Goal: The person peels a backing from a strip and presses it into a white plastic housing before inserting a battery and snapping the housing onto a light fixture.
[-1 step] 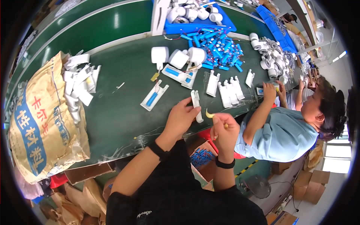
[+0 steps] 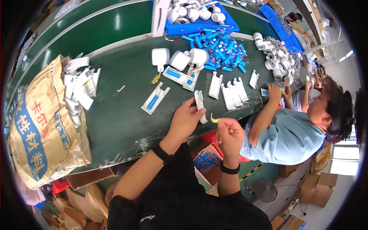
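My left hand (image 2: 186,119) grips a narrow white plastic housing (image 2: 199,103) by its side, near the bench's front edge. Just to the right, my right hand (image 2: 231,134) pinches a short curled yellowish strip (image 2: 214,119) between thumb and fingers, its free end pointing at the housing but apart from it. Something small and yellow shows within the curled right fingers; I cannot make out what it is. Beyond my left hand lies an open white housing with a blue battery cell (image 2: 153,102) inside. Farther back are white round-cornered heads (image 2: 160,56) joined to housings with blue cells.
A heap of blue cells (image 2: 220,48) lies at the back, beside a blue tray (image 2: 184,28) of white parts. White housings (image 2: 234,94) stand to the right. A paper sack (image 2: 50,126) with white pieces fills the left. A co-worker in light blue (image 2: 283,130) works at right.
The whole view has shifted very slightly, so the bench things sit a little farther left. Both hands keep their grips and places.
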`<state>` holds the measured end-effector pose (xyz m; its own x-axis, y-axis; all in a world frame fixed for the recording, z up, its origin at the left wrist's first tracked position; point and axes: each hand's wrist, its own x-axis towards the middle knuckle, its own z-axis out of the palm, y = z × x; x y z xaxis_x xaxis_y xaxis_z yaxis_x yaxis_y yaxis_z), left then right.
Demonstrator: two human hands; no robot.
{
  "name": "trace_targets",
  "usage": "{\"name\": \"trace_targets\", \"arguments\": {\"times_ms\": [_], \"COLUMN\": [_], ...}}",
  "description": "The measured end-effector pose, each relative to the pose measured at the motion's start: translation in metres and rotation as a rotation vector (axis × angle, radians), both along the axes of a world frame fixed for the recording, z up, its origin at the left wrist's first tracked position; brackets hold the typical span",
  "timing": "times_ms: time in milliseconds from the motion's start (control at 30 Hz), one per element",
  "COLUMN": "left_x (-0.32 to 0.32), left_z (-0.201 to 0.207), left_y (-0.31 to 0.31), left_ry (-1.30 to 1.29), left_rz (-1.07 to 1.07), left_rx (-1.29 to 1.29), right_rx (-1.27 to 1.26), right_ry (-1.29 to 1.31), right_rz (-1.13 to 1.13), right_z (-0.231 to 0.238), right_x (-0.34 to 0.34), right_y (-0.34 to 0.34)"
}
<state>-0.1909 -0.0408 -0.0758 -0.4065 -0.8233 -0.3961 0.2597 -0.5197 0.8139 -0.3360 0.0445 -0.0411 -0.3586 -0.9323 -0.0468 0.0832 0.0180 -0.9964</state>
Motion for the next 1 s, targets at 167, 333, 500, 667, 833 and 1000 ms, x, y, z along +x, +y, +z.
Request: {"name": "trace_targets", "arguments": {"times_ms": [167,333,500,667,833,1000], "left_x": [0.019,0.025,0.166,0.311,0.334,0.304], "left_z": [0.009,0.018,0.058,0.046,0.044,0.067], "left_y": [0.011,0.017,-0.040,-0.064,-0.061,-0.027], "left_ry": [-0.268,-0.274,-1.182,-1.647,-1.590,-1.621], "left_rz": [0.037,0.022,0.382,0.148,-0.033,0.260], "left_rx": [-0.186,-0.370,-0.999,-0.907,-0.839,-0.977], "right_rx": [0.040,0.007,0.097,0.268,0.354,0.333], "right_ry": [-0.092,-0.727,-1.302,-1.312,-0.829,-0.558], "right_rz": [-0.083,0.124,0.519,0.716,0.676,0.760], "right_z": [-0.005,-0.012,-0.009,-0.005,0.013,0.017], "right_x": [-0.021,-0.014,0.022,0.078,0.115,0.130], "right_y": [0.015,0.001,-0.017,-0.026,-0.019,-0.026]}}
